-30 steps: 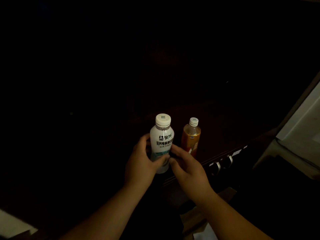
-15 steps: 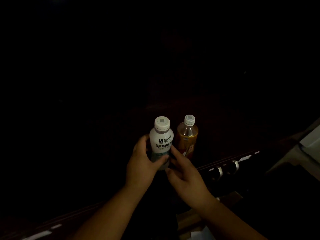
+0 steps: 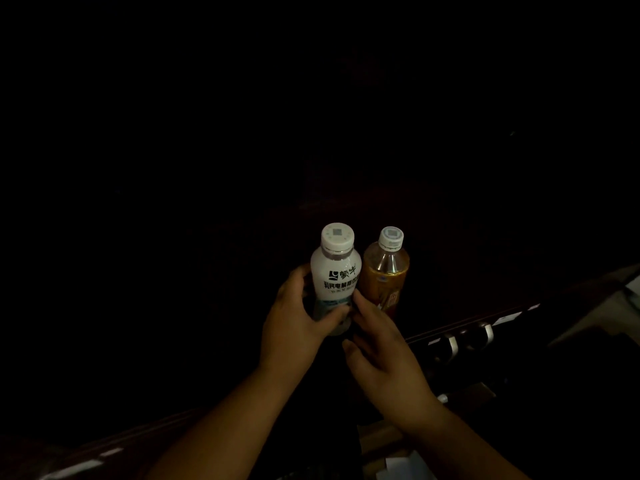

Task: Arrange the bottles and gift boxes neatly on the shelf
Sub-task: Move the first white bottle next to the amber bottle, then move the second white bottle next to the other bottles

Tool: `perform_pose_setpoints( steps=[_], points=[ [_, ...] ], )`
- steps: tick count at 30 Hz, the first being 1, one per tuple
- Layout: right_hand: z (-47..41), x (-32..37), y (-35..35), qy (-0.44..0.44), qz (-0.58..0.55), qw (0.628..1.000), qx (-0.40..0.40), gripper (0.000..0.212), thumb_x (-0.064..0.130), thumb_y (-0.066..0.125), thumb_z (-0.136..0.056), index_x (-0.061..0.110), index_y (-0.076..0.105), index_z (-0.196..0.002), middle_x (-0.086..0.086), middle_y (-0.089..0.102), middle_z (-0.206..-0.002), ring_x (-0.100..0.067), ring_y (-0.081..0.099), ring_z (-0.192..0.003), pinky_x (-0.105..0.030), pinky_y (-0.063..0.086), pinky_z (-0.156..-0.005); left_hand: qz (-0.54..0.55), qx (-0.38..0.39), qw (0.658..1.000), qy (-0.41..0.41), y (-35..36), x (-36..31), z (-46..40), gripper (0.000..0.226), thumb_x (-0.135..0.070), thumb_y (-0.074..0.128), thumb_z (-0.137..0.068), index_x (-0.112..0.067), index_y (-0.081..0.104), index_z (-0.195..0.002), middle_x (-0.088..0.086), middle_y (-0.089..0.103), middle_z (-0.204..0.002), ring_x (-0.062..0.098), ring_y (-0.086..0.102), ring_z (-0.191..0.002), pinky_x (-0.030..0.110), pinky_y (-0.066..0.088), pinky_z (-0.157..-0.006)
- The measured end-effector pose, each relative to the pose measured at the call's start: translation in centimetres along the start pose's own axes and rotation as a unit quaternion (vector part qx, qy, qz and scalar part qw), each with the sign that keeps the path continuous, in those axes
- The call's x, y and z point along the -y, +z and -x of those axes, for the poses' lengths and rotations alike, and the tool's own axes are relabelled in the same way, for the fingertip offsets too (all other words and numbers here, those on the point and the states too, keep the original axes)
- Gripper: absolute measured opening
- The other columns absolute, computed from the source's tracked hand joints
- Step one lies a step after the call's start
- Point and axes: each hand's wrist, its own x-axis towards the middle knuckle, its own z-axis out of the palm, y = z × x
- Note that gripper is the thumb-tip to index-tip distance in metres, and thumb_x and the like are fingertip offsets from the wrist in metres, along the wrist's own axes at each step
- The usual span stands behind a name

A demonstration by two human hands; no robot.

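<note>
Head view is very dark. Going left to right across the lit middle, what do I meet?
Left hand wrapped around the white bottle → amber bottle standing beside it → shiny fittings on the shelf edge. The right hand overlaps these, so I leave it out.

left hand [image 3: 298, 320] gripping white bottle [image 3: 334, 271], amber bottle [image 3: 386, 271] beside

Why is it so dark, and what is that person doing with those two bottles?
A person is setting drinks on a dark shelf. The left hand has its grip around the lower part of the white bottle, which is upright. The right hand touches the same bottle low down with its fingertips. An amber bottle stands just to the right of it, close beside. Everything else is too dark to make out.
</note>
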Motion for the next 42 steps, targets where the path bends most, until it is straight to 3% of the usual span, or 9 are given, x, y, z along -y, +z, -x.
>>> perform_pose_setpoints(
  steps=[7, 10, 17, 20, 24, 27, 33, 38, 42],
  points=[
    [0.3, 0.1, -0.2, 0.001, -0.012, 1.000, -0.022, 0.072, 0.030, 0.060, -0.090, 0.042, 0.034, -0.156, 0.021, 0.040, -0.154, -0.006, 0.044, -0.144, -0.041, 0.046, -0.113, -0.003, 0.016, 1.000, 0.002, 0.4, 0.0, -0.1, 0.085, -0.060, 0.077, -0.067, -0.044, 0.039, -0.142, -0.013, 0.055, -0.144, 0.009, 0.054, -0.131, 0.043, 0.056, -0.100],
    [0.8, 0.6, -0.3, -0.011, -0.015, 0.998, -0.055, 0.065, 0.030, 0.060, -0.090, 0.050, 0.041, -0.149, 0.030, 0.046, -0.143, 0.002, 0.052, -0.134, -0.020, 0.049, -0.105, 0.002, 0.025, 1.000, -0.014, 0.2, 0.4, 0.3, 0.094, -0.065, 0.077, -0.061, -0.047, 0.037, -0.143, -0.016, 0.052, -0.146, 0.006, 0.053, -0.131, 0.042, 0.055, -0.101],
    [2.9, 1.2, 3.2, -0.037, -0.001, 0.998, -0.051, 0.081, -0.015, 0.064, -0.088, 0.060, 0.063, -0.117, 0.001, 0.066, -0.118, -0.002, 0.068, -0.105, -0.008, 0.052, -0.086, -0.002, -0.007, 0.999, -0.052, -3.7, 2.8, 5.0, 0.077, -0.068, 0.078, -0.058, -0.074, 0.037, -0.123, -0.028, 0.050, -0.130, -0.012, 0.054, -0.115, 0.027, 0.054, -0.098],
    [2.5, 3.7, 6.4, -0.063, 0.022, 0.998, 0.012, 0.087, -0.020, 0.065, -0.083, 0.061, 0.065, -0.115, 0.014, 0.065, -0.107, -0.001, 0.069, -0.098, -0.007, 0.053, -0.082, -0.023, -0.005, 0.999, -0.044, -8.0, 4.2, 8.2, 0.071, -0.065, 0.077, -0.064, -0.071, 0.042, -0.125, -0.032, 0.048, -0.125, -0.013, 0.054, -0.114, 0.022, 0.052, -0.098],
    [3.0, 8.0, 13.3, -0.110, 0.079, 0.987, 0.086, 0.082, -0.013, 0.073, -0.080, 0.063, 0.065, -0.110, 0.020, 0.067, -0.105, 0.004, 0.069, -0.097, -0.006, 0.053, -0.079, -0.015, 0.019, 0.999, -0.037, -16.2, 6.6, 13.4, 0.065, -0.053, 0.080, -0.073, -0.071, 0.045, -0.124, -0.023, 0.060, -0.124, -0.008, 0.062, -0.109, 0.019, 0.052, -0.098],
    [4.9, 10.6, 20.5, -0.127, 0.105, 0.977, 0.133, 0.077, 0.001, 0.084, -0.075, 0.070, 0.063, -0.100, 0.020, 0.072, -0.099, 0.014, 0.064, -0.099, -0.001, 0.048, -0.080, -0.014, 0.000, 0.998, -0.054, -23.0, 9.0, 18.4, 0.035, -0.048, 0.077, -0.077, -0.058, 0.061, -0.107, -0.015, 0.072, -0.096, -0.005, 0.068, -0.091, 0.023, 0.055, -0.089],
    [10.1, 16.7, 37.0, -0.163, 0.094, 0.962, 0.200, 0.060, -0.009, 0.087, -0.067, 0.043, 0.072, -0.095, 0.019, 0.071, -0.098, 0.004, 0.071, -0.082, -0.013, 0.059, -0.069, -0.062, -0.120, 0.986, -0.099, -39.2, 14.3, 29.8, 0.017, -0.053, 0.079, -0.073, -0.048, 0.062, -0.077, -0.021, 0.060, -0.065, -0.008, 0.054, -0.061, 0.018, 0.047, -0.065],
    [13.1, 23.3, 50.5, -0.072, 0.000, 0.959, 0.275, 0.027, 0.005, 0.075, -0.089, 0.031, 0.076, -0.096, -0.004, 0.074, -0.104, 0.000, 0.070, -0.092, -0.008, 0.054, -0.070, -0.038, -0.201, 0.971, -0.121, -54.6, 16.7, 38.2, 0.018, -0.047, 0.081, -0.076, -0.038, 0.068, -0.084, -0.017, 0.060, -0.065, -0.002, 0.050, -0.058, 0.017, 0.045, -0.060],
    [13.3, 28.2, 58.8, -0.011, -0.033, 0.957, 0.288, 0.019, 0.019, 0.072, -0.094, 0.033, 0.072, -0.106, 0.012, 0.076, -0.099, 0.006, 0.068, -0.093, -0.016, 0.056, -0.076, -0.005, -0.268, 0.954, -0.132, -64.7, 18.0, 41.8, 0.012, -0.034, 0.080, -0.079, -0.027, 0.071, -0.084, -0.012, 0.057, -0.063, 0.001, 0.048, -0.059, 0.018, 0.043, -0.060]
  ],
)
